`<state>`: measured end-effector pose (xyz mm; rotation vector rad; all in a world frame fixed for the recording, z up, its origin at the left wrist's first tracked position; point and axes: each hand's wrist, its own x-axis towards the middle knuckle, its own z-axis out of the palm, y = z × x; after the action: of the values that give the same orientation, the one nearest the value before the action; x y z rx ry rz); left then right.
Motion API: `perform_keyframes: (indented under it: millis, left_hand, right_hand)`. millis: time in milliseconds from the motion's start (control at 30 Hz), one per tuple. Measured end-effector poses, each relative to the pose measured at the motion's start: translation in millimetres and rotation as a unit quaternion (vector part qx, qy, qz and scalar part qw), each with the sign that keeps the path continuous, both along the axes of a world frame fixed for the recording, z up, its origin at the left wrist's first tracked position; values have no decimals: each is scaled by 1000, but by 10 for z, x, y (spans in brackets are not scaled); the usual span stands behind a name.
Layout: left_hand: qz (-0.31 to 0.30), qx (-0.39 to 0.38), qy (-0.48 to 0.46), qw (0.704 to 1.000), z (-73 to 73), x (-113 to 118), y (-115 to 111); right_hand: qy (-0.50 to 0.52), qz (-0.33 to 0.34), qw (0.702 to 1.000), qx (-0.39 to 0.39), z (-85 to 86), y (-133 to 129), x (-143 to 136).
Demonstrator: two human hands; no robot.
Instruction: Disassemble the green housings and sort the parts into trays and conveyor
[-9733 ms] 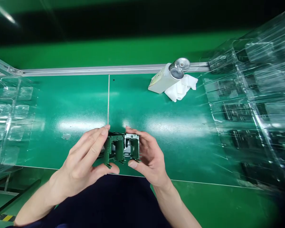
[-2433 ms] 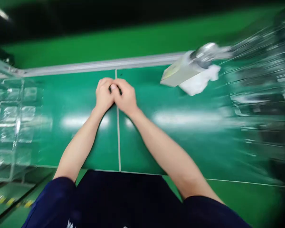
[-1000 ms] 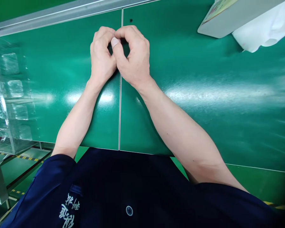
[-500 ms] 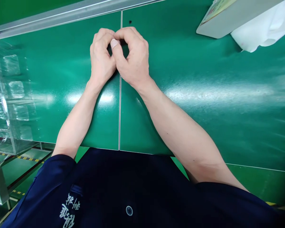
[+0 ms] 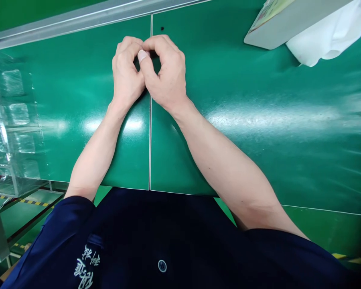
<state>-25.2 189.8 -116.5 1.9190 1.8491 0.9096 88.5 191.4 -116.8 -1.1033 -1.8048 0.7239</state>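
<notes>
My left hand (image 5: pixel 127 74) and my right hand (image 5: pixel 167 74) rest together on the green table mat (image 5: pixel 228 92), over its pale seam. The fingers of both are curled inward and meet at the middle. The right thumb lies across the left hand's fingers, its nail facing up. Dark gaps show inside the curled fingers, and I see no object in either hand. The fingertips underneath are partly hidden.
At the left edge stands a clear plastic tray (image 5: pixel 19 114) with square pockets. A carton (image 5: pixel 267 38) and crumpled white tissue (image 5: pixel 315 48) are at the upper right. A metal rail (image 5: pixel 63 22) borders the far side. A small black spot (image 5: pixel 162 28) marks the mat.
Both hands keep the same pose and touch. The whole view has shifted slightly, so everything sits a little further left.
</notes>
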Motion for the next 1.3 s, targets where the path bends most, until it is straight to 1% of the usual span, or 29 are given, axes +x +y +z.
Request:
perform_keyframes:
  millis: [200,367,433,567,633,767,867,1000,1133,1300]
  left_hand:
    - [2,-16,-8,1000,18,8,-2]
    - [-5,-13,-5,1000,-10,-20,15]
    - [-13,-1,-6,1000,-37,-38,18]
    - [-36,47,5,998,-103,-87,25]
    - [-45,54,10,997,-125,-107,32]
    - [-35,32,21,999,-116,-106,39]
    - [-29,9,31,999,-76,-79,33]
    - [-20,-2,53,998,-38,-53,25]
    - [-24,-1,64,998,-68,-77,29]
    - [-37,5,52,998,-115,-114,41]
  right_hand:
    - [13,12,1000,10,3,-16,20]
    - [35,16,999,24,-49,1,15]
    - [46,19,998,30,-56,2,14]
    - [51,24,998,25,-42,-2,19]
    - [46,25,998,28,-50,8,17]
    - [46,19,998,37,-71,19,13]
    - [56,20,998,23,-49,1,21]
    - [54,18,998,19,-20,-14,27]
    - [56,18,998,20,-20,-11,24]
    - [63,22,998,5,-12,-15,25]
